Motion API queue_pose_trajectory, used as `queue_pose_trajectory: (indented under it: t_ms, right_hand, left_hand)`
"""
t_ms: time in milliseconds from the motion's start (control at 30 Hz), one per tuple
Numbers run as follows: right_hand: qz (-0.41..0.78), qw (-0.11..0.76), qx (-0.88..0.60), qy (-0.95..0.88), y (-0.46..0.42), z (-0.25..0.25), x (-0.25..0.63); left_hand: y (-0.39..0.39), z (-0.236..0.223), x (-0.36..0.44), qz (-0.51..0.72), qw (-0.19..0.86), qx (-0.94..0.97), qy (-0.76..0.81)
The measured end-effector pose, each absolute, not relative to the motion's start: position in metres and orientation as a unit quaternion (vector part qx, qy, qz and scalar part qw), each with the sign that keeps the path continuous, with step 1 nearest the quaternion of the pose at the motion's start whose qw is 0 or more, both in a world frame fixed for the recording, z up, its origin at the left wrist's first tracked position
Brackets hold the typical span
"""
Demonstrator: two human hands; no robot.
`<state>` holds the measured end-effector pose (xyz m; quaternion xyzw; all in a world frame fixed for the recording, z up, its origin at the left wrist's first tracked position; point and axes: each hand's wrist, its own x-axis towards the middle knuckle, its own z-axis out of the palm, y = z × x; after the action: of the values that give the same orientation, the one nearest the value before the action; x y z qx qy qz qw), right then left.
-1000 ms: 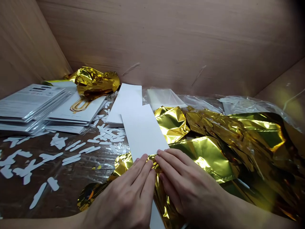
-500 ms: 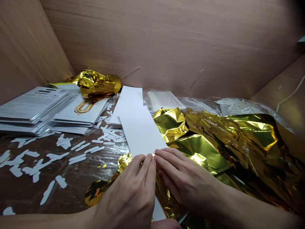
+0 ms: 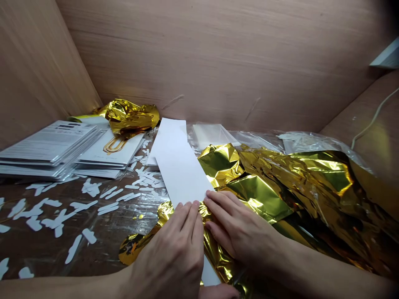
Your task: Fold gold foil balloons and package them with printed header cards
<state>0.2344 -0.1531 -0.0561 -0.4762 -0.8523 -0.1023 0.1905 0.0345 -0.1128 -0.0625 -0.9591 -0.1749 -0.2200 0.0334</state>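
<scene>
My left hand (image 3: 174,249) lies with its fingers stretched out and side by side on a flat gold foil balloon (image 3: 216,257); its thumb points right at the bottom edge. Beside it my right hand (image 3: 240,228) rests with straight fingers on the foil and the edge of a long white card strip (image 3: 183,174). The foil crosses over this strip, which shows beyond the fingertips and again below the hands. The undersides of both hands are hidden. Behind, the strip overlaps another white card stack (image 3: 171,128). More gold foil (image 3: 262,195) spreads out to the right.
Packets in clear sleeves (image 3: 50,141) are piled at left, near packets with a gold picture (image 3: 114,145). Crumpled gold foil (image 3: 134,118) lies behind them. White slips (image 3: 90,187) litter the dark table. Clear bags (image 3: 215,135) lie by the wooden back wall (image 3: 218,62).
The view has shifted slightly, bringing a pale ledge at right into sight. My left thumb has come into view below. Both hands stay on the foil, with small finger shifts.
</scene>
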Motion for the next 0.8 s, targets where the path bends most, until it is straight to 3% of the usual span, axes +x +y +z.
queue_pose_trajectory:
  t_ms: [333, 567, 800]
  right_hand:
    - [-0.112, 0.155, -0.491, -0.85, -0.15, -0.052, 0.234]
    - [-0.152, 0.119, -0.479, -0.856, -0.149, -0.05, 0.235]
    - [-0.166, 0.091, -0.488, -0.852, -0.147, -0.052, 0.237]
  left_hand:
    - [-0.117, -0.064, 0.038, -0.2, 0.004, -0.962, -0.188]
    - [-0.117, -0.051, 0.038, -0.155, -0.075, -0.96, -0.222]
    - [-0.116, -0.06, 0.03, -0.197, 0.03, -0.968, -0.15]
